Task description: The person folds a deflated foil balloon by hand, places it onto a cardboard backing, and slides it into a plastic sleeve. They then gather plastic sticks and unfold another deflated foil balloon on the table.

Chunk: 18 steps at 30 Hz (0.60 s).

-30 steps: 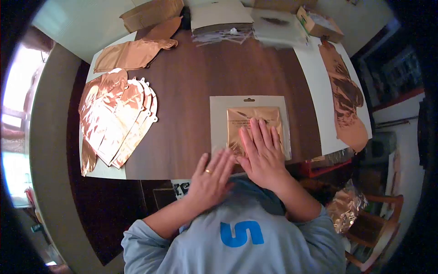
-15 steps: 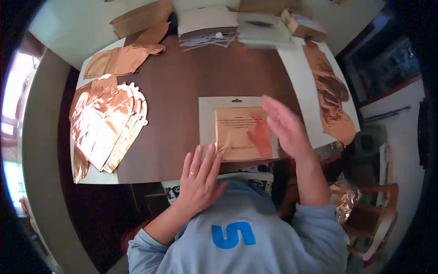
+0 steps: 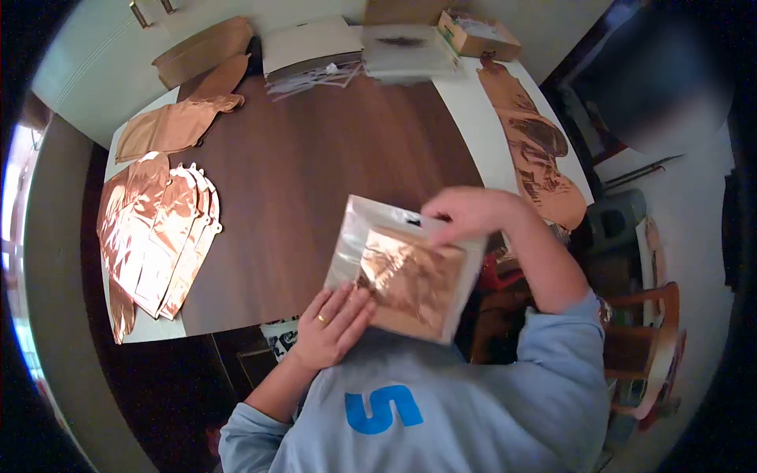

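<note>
A clear bag with a white border (image 3: 343, 248) holds a folded rose-gold foil piece (image 3: 414, 280) and lies tilted at the front edge of the table. My right hand (image 3: 469, 213) pinches its top edge beside the hanging hole, fingers curled. Over the bag's lower left corner rests my left hand (image 3: 335, 323), flat with its fingers a little apart and a ring on one finger.
Rose-gold foil shapes (image 3: 158, 236) lie fanned at the left of the brown table (image 3: 315, 142), with more foil (image 3: 169, 126) behind them. Long foil (image 3: 532, 142) lies at right. White sheets (image 3: 311, 47), clear bags (image 3: 406, 51) and a small box (image 3: 481, 35) stand at the back.
My right hand has moved from lying on the foil to gripping the bag's top edge. The bag has turned clockwise and its top has lifted. The camera view has shifted to the right.
</note>
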Tool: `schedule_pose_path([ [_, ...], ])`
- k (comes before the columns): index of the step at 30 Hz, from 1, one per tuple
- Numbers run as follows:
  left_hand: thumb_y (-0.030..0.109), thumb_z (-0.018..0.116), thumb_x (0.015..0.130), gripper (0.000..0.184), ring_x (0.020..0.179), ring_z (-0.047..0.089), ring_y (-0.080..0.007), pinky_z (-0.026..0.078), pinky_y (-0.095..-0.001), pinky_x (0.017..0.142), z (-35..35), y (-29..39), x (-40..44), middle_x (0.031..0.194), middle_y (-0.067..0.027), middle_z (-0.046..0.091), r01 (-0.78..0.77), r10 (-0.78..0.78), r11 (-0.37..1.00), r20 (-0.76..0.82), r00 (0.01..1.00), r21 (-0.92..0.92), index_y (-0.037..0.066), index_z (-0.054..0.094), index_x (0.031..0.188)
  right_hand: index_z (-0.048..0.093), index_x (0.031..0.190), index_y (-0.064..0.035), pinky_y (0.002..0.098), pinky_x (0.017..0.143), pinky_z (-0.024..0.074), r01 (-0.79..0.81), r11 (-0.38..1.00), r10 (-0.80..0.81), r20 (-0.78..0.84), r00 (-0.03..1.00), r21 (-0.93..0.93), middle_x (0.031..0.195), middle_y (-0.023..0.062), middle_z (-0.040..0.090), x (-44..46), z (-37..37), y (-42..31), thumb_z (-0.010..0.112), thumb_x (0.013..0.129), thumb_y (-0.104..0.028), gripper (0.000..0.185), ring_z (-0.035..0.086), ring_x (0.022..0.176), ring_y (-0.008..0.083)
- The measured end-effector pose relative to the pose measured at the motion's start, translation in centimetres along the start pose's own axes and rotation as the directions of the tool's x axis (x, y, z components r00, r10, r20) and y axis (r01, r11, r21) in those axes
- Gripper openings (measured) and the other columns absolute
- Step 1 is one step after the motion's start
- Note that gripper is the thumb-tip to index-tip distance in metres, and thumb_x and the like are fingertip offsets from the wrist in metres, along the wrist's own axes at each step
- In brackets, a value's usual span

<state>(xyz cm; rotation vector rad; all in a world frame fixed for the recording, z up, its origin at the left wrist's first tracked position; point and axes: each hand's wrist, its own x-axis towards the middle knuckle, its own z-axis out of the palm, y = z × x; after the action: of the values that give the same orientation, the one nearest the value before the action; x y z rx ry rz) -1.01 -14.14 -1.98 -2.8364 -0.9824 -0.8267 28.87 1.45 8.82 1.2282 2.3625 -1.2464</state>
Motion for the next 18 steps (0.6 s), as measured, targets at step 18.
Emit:
schedule_pose_path([
  [18, 0.008, 0.068, 0.074, 0.032, 0.112, 0.060, -0.0328, 0.048, -0.0492, 0.095, -2.1, 0.5, -6.4, 0.128, -0.0151, 0.059, 0.179, -0.190, 0.960, -0.030, 0.981, -0.214, 0.010, 0.069, 0.106, 0.070, 0.103, -0.0096, 0.0437, 0.086, 0.0506, -0.774, 0.567, 0.725, -0.617, 0.307, 0.281, 0.103, 0.0194, 0.068, -19.5, 18.3, 30.9, 0.063, 0.084, -0.023, 0.025, 0.064, 0.098, 0.0384],
])
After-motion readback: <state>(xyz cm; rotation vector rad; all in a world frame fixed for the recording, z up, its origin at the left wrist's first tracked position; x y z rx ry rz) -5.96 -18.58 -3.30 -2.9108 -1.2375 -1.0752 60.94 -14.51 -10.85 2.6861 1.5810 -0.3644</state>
